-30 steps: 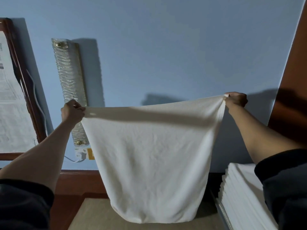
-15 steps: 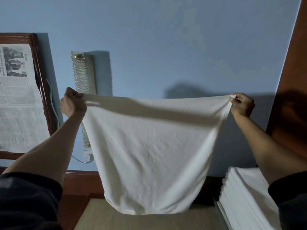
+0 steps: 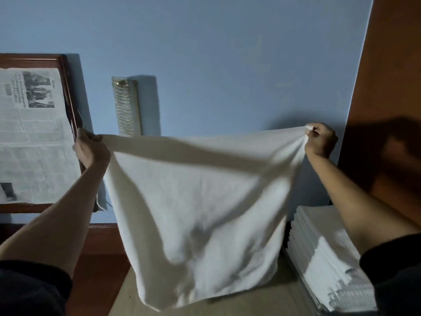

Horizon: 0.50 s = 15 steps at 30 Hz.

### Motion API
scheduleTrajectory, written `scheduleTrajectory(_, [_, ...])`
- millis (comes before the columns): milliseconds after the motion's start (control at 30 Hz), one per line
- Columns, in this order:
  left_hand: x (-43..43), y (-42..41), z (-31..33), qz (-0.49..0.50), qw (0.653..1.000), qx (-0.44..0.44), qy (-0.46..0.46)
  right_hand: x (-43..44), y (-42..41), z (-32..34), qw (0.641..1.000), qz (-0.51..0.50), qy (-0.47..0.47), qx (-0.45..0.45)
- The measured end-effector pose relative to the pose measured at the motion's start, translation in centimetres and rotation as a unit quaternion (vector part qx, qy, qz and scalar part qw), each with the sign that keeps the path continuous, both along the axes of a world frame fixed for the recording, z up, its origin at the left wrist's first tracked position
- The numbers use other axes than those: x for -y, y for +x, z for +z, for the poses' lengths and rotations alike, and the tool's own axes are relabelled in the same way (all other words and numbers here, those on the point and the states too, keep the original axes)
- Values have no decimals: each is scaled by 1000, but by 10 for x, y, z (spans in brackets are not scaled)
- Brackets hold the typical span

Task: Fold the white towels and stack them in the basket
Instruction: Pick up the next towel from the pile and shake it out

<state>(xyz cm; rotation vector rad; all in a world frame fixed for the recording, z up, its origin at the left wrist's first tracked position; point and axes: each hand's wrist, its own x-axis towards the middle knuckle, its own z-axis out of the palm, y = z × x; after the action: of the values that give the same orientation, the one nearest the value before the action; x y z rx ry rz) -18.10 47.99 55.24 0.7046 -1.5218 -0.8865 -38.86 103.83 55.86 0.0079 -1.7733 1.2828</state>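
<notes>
A white towel (image 3: 200, 213) hangs spread in front of me, held up by its two top corners. My left hand (image 3: 90, 148) grips the left corner, fingers curled round the cloth. My right hand (image 3: 320, 142) pinches the right corner, with the fabric bunched at its fingertips. The towel's lower edge swings just above a tan surface (image 3: 227, 309). A stack of folded white towels (image 3: 323, 254) sits at the lower right, partly behind my right arm. A thin clear edge shows under the stack; I cannot tell whether it is the basket.
A blue wall fills the background. A wood-framed newspaper (image 3: 32, 137) hangs at the left. A ribbed glass wall lamp (image 3: 125, 106) is mounted beside it. An orange-brown wooden panel (image 3: 391, 87) stands at the right. Dark wood trim (image 3: 100, 238) runs along the wall's base.
The view has tilted and shifted, so the lamp and frame moved right. My hands spread wider apart, and the towel's lower part now ripples and swings toward the right.
</notes>
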Motion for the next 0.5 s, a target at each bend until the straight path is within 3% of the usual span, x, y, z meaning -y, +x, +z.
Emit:
scheduleTrajectory(167, [-1, 44, -17, 9, 1000, 16, -11, -10, 45, -10, 998, -5, 22, 57])
scheduleTrajectory(367, [-13, 103, -27, -1, 1000, 2, -12, -25, 109, -28, 998, -16, 11, 53])
scheduleTrajectory(500, [-27, 141, -21, -30, 998, -28, -44, -32, 172, -13, 999, -15, -30, -4])
